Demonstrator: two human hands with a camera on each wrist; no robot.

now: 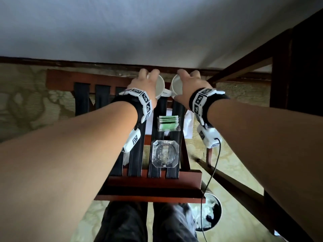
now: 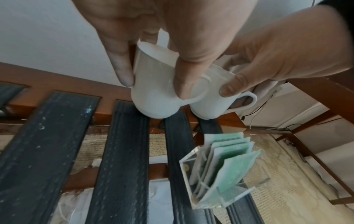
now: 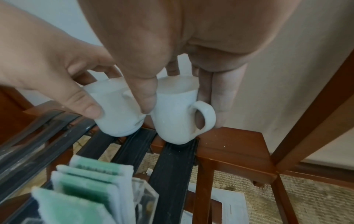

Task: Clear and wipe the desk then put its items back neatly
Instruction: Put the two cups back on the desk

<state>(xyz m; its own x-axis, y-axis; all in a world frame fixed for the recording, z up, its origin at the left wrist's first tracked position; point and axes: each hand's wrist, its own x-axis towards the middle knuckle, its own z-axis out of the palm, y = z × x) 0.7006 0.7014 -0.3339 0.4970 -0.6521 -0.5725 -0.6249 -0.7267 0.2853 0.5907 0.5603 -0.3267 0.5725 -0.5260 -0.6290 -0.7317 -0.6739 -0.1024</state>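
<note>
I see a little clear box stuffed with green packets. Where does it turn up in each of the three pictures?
Head view: the clear box of green packets sits mid-frame on the dark straps, between the wrists.
Left wrist view: lower right, below the cups.
Right wrist view: bottom left, partly cut off by the frame edge.
Shared landmark: the two white cups, held side by side beyond the box.
</note>
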